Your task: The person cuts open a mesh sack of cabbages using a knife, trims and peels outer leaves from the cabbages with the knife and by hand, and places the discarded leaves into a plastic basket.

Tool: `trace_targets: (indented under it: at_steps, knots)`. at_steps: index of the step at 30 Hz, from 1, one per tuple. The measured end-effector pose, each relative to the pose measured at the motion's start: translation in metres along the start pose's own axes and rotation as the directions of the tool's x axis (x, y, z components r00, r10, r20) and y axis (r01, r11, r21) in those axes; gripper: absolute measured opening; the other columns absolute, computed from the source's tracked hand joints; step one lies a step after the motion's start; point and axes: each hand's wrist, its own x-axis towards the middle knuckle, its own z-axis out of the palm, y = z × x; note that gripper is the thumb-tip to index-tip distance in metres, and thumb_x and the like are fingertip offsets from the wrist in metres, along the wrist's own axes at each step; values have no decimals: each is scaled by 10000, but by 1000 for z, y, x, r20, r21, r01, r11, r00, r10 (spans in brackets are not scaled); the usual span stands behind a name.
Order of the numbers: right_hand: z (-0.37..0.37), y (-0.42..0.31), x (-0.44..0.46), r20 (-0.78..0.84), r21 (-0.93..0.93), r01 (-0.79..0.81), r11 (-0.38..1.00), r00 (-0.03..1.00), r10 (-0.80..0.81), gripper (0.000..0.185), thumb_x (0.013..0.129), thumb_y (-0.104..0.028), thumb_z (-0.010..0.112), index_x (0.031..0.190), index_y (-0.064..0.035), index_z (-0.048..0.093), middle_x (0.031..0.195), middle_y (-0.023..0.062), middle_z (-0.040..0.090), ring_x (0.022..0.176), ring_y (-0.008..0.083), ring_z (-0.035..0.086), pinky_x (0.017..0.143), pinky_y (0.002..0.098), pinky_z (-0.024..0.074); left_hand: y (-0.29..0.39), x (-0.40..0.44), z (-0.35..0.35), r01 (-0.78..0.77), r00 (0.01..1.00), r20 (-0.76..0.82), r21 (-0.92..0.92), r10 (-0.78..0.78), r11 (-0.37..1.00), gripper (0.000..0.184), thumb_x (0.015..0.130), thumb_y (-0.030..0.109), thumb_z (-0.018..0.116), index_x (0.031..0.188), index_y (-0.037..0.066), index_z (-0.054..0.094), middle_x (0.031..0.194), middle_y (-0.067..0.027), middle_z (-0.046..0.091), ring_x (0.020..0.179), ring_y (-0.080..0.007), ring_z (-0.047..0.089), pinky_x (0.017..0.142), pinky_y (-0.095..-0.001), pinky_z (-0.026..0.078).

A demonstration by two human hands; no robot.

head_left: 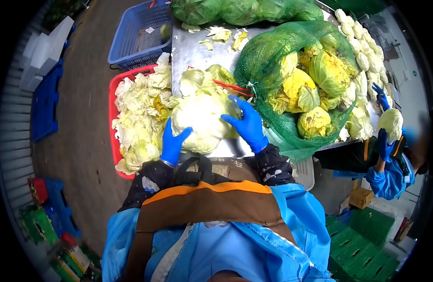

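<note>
A large pale cabbage [197, 123] lies on the metal table [186, 47] near its front edge. My left hand [173, 142], in a blue glove, is at the cabbage's lower left side with thumb and fingers spread. On the right, my right hand [247, 123], also gloved in blue, has its fingers spread at the cabbage's side. Loose leaves and a greener piece lie just behind the cabbage. To the right, an open green net bag [268, 47] holds several yellowed cabbages [298, 89], and a red tie [233, 88] lies by its edge.
A red crate [114, 101] full of leaves [139, 113] stands left of the table, a blue basket [127, 35] behind it. Full net bags [244, 11] lie at the back. Peeled cabbages [366, 51] are piled at right, where a co-worker [390, 176] holds one.
</note>
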Motion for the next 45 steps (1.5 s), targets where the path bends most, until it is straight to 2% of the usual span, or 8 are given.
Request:
trace_targets:
  at_steps: [7,12,18,23,26,32,38,45]
  knots:
    - [-38,20,11,503,553,-531,642,827,251,798,686,-129,788,1372,-28,393,1338,103,478,1144,180,509,971,306,404,40,5,-2,-323,925,296,277,239,905,977,544,198,890,1341,41,347,1281,-137,445,1201,-244,448,995,-369,403]
    - [-4,8,1,175,276,-12,961,984,-38,666,698,-193,804,1276,-31,514,1167,95,581,1004,166,558,904,312,433,93,-9,1,-391,909,347,528,229,754,1057,517,327,895,1343,16,314,1296,-181,415,1211,-295,430,1011,-398,376]
    - [40,-9,15,54,459,-124,880,992,112,333,785,-263,722,997,-25,628,833,112,643,760,189,619,704,298,478,122,-2,-10,-369,925,318,627,208,686,1034,513,385,879,1343,57,358,1344,-209,378,1208,-386,421,998,-426,389]
    - [47,-28,31,-102,-33,15,999,995,-19,191,826,-236,623,905,-75,557,763,142,617,694,342,613,602,421,472,122,9,-4,-706,625,672,704,397,-79,1026,529,459,832,1354,61,370,1309,-229,443,1226,-379,428,1035,-418,339]
    - [53,16,42,-22,-308,13,951,1000,-21,222,831,-284,610,926,-94,547,750,155,626,710,362,609,615,431,478,136,7,18,-564,819,574,808,-10,171,982,521,397,840,1333,53,407,1238,-201,510,1125,-351,510,970,-414,398]
    - [44,55,29,-51,-338,-69,939,997,54,210,839,-305,573,925,-114,561,792,146,638,726,365,614,622,456,471,120,16,14,-622,780,601,711,174,328,878,568,417,785,1319,115,447,1155,-184,570,1024,-329,577,893,-401,460]
    - [23,96,6,-334,-90,-120,989,939,83,357,807,-392,654,1030,-121,588,762,159,635,710,346,629,589,415,466,88,32,-35,15,973,222,190,-58,982,665,659,172,812,1209,-5,483,1087,-128,596,980,-214,597,850,-330,505]
    - [-27,-5,-51,263,-226,-162,961,939,220,508,889,-466,499,1288,-157,444,720,144,643,665,324,641,579,413,487,9,15,8,92,990,-93,-125,-104,988,484,761,120,729,1172,16,496,1073,-101,578,967,-186,578,824,-319,497]
